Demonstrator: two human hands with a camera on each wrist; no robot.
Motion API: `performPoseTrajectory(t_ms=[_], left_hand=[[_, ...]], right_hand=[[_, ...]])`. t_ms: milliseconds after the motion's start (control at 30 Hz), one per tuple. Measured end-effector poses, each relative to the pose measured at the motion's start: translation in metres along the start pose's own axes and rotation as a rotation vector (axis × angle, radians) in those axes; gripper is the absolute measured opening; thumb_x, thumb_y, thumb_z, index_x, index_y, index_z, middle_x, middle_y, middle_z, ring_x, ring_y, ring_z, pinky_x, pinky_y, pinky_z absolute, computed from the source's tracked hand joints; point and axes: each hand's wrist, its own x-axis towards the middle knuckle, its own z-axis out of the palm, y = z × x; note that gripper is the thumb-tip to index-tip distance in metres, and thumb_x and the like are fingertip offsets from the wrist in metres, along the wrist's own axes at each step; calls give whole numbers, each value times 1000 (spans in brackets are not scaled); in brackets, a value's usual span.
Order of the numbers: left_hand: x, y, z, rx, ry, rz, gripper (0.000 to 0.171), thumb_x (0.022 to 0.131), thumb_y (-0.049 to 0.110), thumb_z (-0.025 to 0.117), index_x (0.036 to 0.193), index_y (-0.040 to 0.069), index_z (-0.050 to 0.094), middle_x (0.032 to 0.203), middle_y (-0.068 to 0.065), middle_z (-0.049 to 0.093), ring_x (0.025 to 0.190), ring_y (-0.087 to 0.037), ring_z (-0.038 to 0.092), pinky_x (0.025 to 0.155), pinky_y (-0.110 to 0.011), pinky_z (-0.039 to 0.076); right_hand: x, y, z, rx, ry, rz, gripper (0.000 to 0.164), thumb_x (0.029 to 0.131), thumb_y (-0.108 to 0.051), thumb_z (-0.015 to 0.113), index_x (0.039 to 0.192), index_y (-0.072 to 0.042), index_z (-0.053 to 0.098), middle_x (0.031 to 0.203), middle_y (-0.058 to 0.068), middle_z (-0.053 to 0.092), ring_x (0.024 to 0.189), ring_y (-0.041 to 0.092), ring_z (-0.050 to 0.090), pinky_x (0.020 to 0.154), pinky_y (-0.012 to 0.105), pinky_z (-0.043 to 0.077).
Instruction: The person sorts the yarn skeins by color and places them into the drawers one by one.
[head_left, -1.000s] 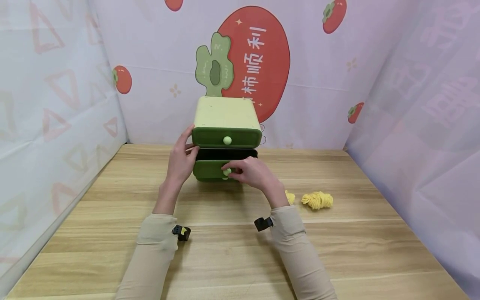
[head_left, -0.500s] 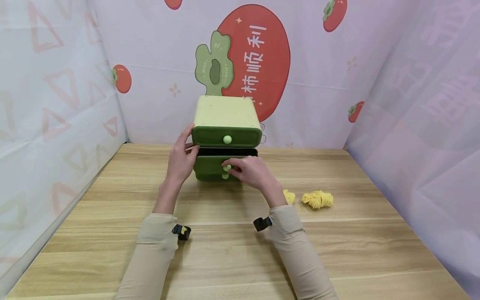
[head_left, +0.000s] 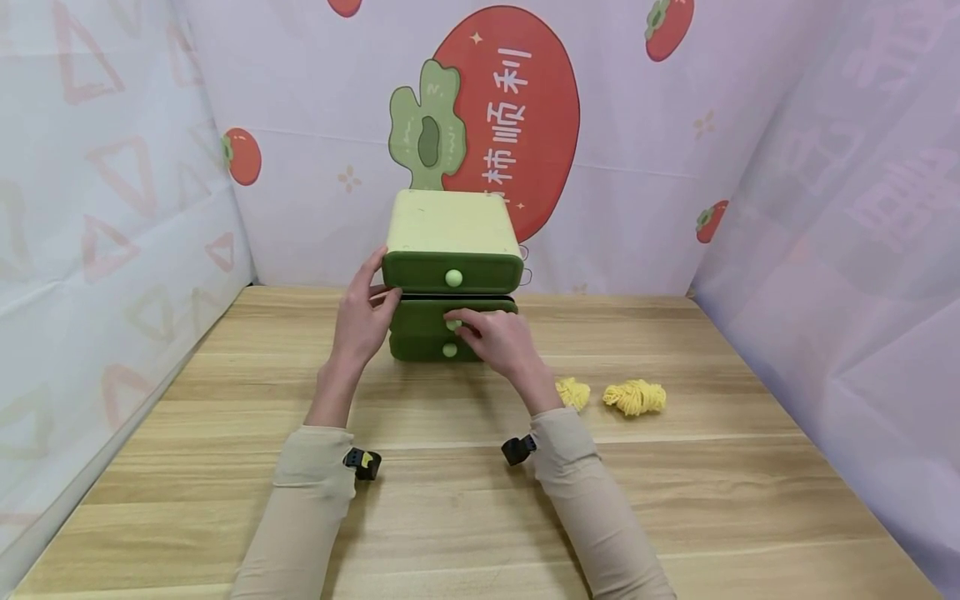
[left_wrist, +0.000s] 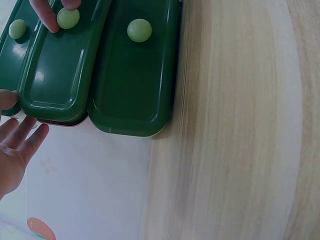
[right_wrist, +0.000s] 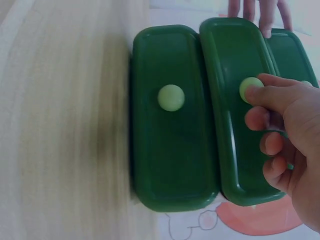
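A small cabinet (head_left: 453,223) with a pale yellow-green top stands at the back of the wooden table, its three dark green drawers stacked. Thumb and forefinger of my right hand (head_left: 501,337) pinch the round light green knob (right_wrist: 250,90) of the middle drawer (left_wrist: 60,80). This drawer stands slightly out, with a thin dark gap above it. My left hand (head_left: 362,321) rests against the cabinet's left side, fingers fairly straight along it and thumb at the front edge. The top drawer (head_left: 416,273) and the bottom drawer (right_wrist: 172,155) look closed.
Two bundles of yellow yarn lie on the table right of the cabinet: one bundle (head_left: 634,398) in full view, the other bundle (head_left: 574,393) partly behind the right forearm. Thin wire hooks (head_left: 527,276) stick out from the cabinet's right side. Printed cloth walls (head_left: 315,225) surround the table.
The middle drawer has slid inward, and the dark opening above it has shrunk to a thin line. My right hand has moved forward with its knob. The left hand has stayed in place.
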Motion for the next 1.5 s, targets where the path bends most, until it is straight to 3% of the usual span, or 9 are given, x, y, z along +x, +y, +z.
performPoseTrajectory(t_ms=[300, 833, 1167, 1300, 1500], left_hand=[[1, 1, -1, -25, -1, 1, 71, 93, 3, 65, 154, 27, 38, 151, -10, 47, 111, -39, 67, 94, -48, 58], [0, -1, 1, -4, -1, 15, 81, 87, -9, 63, 154, 26, 37, 152, -10, 45, 109, -40, 67, 92, -49, 59], [1, -2, 3, 35, 13, 35, 78, 87, -12, 62, 154, 21, 38, 151, -13, 46, 106, -39, 68, 91, -46, 60], [1, -2, 3, 42, 16, 37, 78, 88, -12, 62, 154, 21, 38, 150, -14, 46, 106, -38, 68, 91, -46, 60], [2, -2, 3, 44, 19, 37, 78, 88, -12, 62, 154, 21, 37, 148, -15, 47, 106, -38, 68, 90, -45, 60]], right_hand=[[1, -3, 9, -27, 54, 87, 23, 94, -25, 71, 115, -32, 75, 59, -3, 63, 50, 12, 50, 42, 24, 29], [0, -8, 16, -22, 79, 146, 23, 99, -21, 62, 118, -30, 73, 56, -3, 55, 50, 13, 44, 42, 24, 26], [-2, 2, 13, 61, 48, 132, 21, 95, -25, 69, 115, -26, 73, 59, -2, 58, 54, 11, 49, 47, 24, 34], [-3, 4, 12, 90, 38, 108, 13, 93, -25, 71, 106, -23, 74, 66, -3, 63, 57, 10, 51, 48, 24, 38], [-5, 5, 14, 71, -56, 92, 9, 91, -28, 74, 99, -25, 75, 72, -6, 67, 64, 7, 56, 54, 26, 46]])
